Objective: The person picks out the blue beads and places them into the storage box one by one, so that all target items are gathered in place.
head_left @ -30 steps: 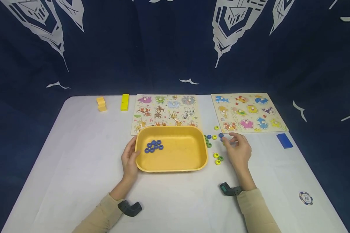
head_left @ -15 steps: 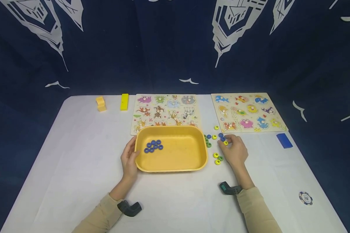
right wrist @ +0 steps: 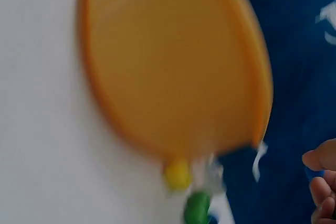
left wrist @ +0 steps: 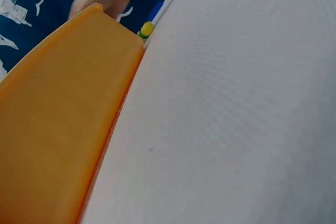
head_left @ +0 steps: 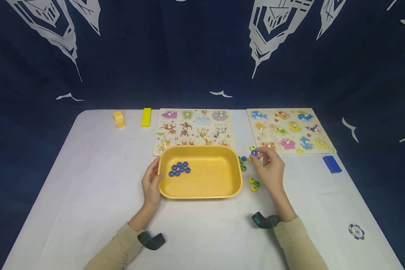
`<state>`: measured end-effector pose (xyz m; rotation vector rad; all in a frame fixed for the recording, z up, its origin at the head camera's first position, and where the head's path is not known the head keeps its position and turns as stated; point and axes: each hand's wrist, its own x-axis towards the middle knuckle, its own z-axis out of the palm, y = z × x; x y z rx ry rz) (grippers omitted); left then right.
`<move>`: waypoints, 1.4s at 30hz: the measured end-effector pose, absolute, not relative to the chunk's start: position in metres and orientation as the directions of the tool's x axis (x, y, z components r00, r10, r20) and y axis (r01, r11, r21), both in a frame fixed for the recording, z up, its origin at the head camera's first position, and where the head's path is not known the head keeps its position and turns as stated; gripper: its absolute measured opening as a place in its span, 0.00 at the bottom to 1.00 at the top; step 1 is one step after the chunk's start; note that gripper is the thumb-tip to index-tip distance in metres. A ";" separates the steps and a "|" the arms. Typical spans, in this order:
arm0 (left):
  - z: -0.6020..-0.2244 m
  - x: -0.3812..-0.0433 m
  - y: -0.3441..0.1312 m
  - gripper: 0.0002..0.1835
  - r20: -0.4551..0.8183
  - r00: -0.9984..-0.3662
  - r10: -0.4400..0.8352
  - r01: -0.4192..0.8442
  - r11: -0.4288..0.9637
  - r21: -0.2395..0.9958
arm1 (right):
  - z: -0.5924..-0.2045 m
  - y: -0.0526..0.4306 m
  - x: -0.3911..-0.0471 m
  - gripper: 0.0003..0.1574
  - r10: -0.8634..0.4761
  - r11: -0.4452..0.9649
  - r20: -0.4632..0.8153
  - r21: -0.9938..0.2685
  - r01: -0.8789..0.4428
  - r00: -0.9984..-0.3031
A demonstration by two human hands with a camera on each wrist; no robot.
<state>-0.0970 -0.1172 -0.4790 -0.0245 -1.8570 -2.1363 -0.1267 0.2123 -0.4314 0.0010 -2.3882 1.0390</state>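
A yellow tray stands in the middle of the white table, with several blue beads gathered in its left part. My left hand grips the tray's left side, fingers outside and thumb over the rim. Between thumb and fingertips my right hand pinches a blue bead, held just right of the tray's far corner. In the right wrist view a bit of that blue bead shows between the fingers. Loose green beads and yellow beads lie on the table between tray and hand.
Two animal peg puzzles lie at the back, the left one partly behind the tray and the right one beyond my right hand. A blue block, a yellow block, orange blocks and a poker chip lie farther out.
My right hand has closed on a blue bead among the loose ones and lifted it, moving slightly left and away from me. The left hand stays on the tray.
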 end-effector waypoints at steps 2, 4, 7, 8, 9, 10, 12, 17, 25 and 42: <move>-0.478 -0.097 -0.117 0.28 0.199 -0.956 -0.217 0.228 -0.121 0.966 | -0.418 0.198 -0.129 0.14 0.104 0.696 0.488 -0.658 -0.287 -0.867; -0.477 -0.097 -0.117 0.28 0.188 -0.959 -0.213 0.219 -0.131 0.967 | -0.408 0.182 -0.133 0.13 -0.001 0.693 0.480 -0.632 -0.346 -0.877; -0.478 -0.097 -0.117 0.29 0.183 -0.959 -0.214 0.215 -0.135 0.967 | -0.402 0.157 -0.140 0.13 -0.139 0.672 0.398 -0.634 -0.382 -0.907; -0.479 -0.098 -0.117 0.29 0.182 -0.959 -0.215 0.214 -0.137 0.967 | -0.402 0.150 -0.143 0.12 -0.184 0.667 0.373 -0.632 -0.394 -0.909; -0.479 -0.097 -0.116 0.29 0.182 -0.960 -0.214 0.214 -0.138 0.967 | -0.402 0.142 -0.145 0.12 -0.223 0.665 0.344 -0.631 -0.400 -0.912; -0.479 -0.097 -0.116 0.29 0.180 -0.960 -0.214 0.213 -0.141 0.967 | -0.403 0.135 -0.148 0.11 -0.256 0.667 0.312 -0.628 -0.401 -0.915; -0.478 -0.096 -0.115 0.29 0.173 -0.962 -0.212 0.206 -0.147 0.967 | -0.406 0.121 -0.153 0.10 -0.316 0.687 0.263 -0.599 -0.411 -0.911; -0.465 -0.091 -0.112 0.29 0.162 -0.965 -0.207 0.193 -0.138 0.971 | -0.416 0.098 -0.159 0.12 -0.413 0.731 0.141 -0.539 -0.419 -0.900; -0.456 -0.089 -0.111 0.29 0.168 -0.964 -0.205 0.194 -0.114 0.974 | -0.431 0.078 -0.164 0.12 -0.446 0.756 0.051 -0.512 -0.407 -0.894; -0.476 -0.096 -0.119 0.29 0.189 -0.957 -0.218 0.220 -0.125 0.967 | -0.410 0.115 -0.147 0.16 -0.351 0.642 0.340 -0.590 -0.489 -0.872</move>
